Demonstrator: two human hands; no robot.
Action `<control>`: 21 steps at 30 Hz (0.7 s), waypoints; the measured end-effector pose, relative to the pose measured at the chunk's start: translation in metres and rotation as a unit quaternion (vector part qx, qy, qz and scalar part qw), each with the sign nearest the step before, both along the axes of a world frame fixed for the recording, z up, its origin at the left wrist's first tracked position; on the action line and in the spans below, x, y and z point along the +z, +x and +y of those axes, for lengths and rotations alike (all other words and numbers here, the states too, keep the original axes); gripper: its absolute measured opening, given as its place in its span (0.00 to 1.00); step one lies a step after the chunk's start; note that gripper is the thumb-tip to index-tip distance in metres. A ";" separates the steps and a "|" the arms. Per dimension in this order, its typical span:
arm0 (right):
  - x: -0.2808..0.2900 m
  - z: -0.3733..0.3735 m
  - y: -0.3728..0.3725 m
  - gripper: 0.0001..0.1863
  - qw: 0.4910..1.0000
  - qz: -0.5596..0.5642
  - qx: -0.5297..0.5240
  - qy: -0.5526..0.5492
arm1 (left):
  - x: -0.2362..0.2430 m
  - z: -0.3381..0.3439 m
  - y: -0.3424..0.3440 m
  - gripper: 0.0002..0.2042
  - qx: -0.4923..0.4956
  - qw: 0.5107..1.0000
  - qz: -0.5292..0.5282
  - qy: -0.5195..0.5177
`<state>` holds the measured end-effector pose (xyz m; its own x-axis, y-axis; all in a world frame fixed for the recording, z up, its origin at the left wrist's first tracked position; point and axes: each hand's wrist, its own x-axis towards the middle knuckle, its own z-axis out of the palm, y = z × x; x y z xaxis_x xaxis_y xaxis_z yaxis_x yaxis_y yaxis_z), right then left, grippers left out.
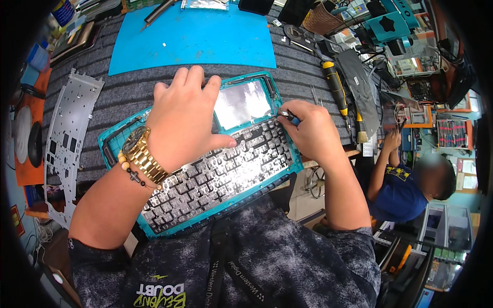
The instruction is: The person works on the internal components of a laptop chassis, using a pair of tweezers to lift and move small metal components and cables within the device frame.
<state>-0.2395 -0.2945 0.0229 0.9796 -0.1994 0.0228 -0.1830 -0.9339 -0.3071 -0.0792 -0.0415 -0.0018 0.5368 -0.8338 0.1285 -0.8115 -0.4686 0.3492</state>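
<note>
A teal laptop top case (298, 166) with an exposed keyboard back (215, 185) and a silver touchpad panel (241, 102) lies tilted before me. My left hand (187, 115) rests over its far middle, fingers apart, thumb on the edge of the keyboard, hiding part of the case. My right hand (313, 131) is closed on a small dark tool with a blue part (291, 117) at the right edge of the case, beside the touchpad; the tool's tip is hard to make out.
A blue mat (190, 41) lies beyond, a perforated metal plate (67, 143) at left. A yellow-black screwdriver (334, 87), a brush (361, 133) and a microscope (387, 28) are at right. A co-worker (400, 190) sits beyond the bench's right edge, hands (393, 141) raised.
</note>
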 end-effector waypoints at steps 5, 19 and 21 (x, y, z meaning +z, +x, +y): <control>0.004 -0.002 0.003 0.08 0.999 0.004 0.030 -0.019 | -0.001 0.000 0.000 0.55 -0.001 1.000 -0.006 0.001; 0.015 0.001 0.012 0.12 0.994 0.049 0.063 -0.068 | -0.004 0.000 0.000 0.55 -0.001 1.000 -0.013 -0.005; 0.016 0.000 0.015 0.12 0.994 0.063 0.059 -0.071 | -0.004 0.000 0.000 0.55 -0.001 1.000 -0.014 -0.011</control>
